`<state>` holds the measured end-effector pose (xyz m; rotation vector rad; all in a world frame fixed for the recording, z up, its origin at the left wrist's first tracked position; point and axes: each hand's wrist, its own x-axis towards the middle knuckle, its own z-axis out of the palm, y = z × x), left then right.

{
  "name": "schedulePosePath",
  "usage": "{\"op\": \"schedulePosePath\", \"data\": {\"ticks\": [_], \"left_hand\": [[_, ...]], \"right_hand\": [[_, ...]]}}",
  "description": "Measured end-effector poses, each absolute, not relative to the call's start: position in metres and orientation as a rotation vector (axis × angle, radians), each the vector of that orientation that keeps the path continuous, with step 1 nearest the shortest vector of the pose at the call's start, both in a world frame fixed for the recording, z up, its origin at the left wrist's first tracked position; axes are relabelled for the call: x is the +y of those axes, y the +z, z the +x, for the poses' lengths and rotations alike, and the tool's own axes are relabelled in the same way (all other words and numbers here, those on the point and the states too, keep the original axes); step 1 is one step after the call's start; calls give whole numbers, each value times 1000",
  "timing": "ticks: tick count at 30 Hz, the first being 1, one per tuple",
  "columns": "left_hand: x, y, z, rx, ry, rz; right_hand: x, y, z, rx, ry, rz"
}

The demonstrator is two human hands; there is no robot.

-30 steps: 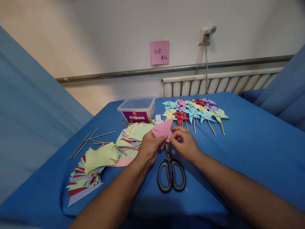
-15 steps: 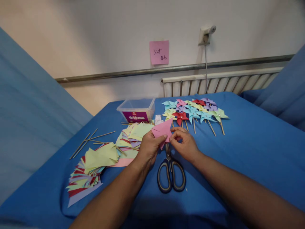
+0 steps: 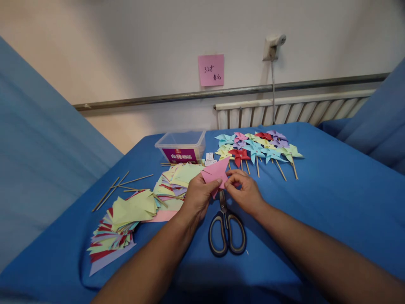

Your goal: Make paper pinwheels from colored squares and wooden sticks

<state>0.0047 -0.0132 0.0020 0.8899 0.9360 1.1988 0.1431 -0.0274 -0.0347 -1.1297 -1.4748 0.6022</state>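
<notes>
Both hands pinch one pink folded paper piece [image 3: 216, 172] above the blue-covered table. My left hand [image 3: 198, 196] grips its left side with thumb on top. My right hand [image 3: 246, 192] holds its right edge between fingertips. Just below the paper lie shut scissors [image 3: 226, 230] with dark handles, blades pointing away from me. Left of my left hand sits a pile of cut coloured paper squares [image 3: 177, 179].
Finished paper pinwheels [image 3: 257, 147] on sticks lie at the back right. A clear plastic box [image 3: 182, 145] stands behind the paper piles. Loose wooden sticks [image 3: 118, 185] and another stack of cut paper [image 3: 122, 221] lie at the left. A wall radiator [image 3: 294, 109] runs behind the table.
</notes>
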Motion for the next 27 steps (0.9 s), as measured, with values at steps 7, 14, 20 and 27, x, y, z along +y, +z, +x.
{"op": "schedulePosePath", "data": {"ticks": [7, 14, 20, 27], "left_hand": [[-11, -2, 4, 993, 1211, 934], [-12, 9, -4, 1161, 1169, 1202], [-19, 20, -8, 1270, 946, 1541], [-21, 20, -9, 1225, 812, 1763]], "right_hand": [[-28, -35, 141, -1489, 628, -1133], [-23, -30, 151, -1257, 675, -1163], [-15, -22, 167, -1332, 868, -1072], [-22, -18, 166, -1519, 1029, -1123]]}}
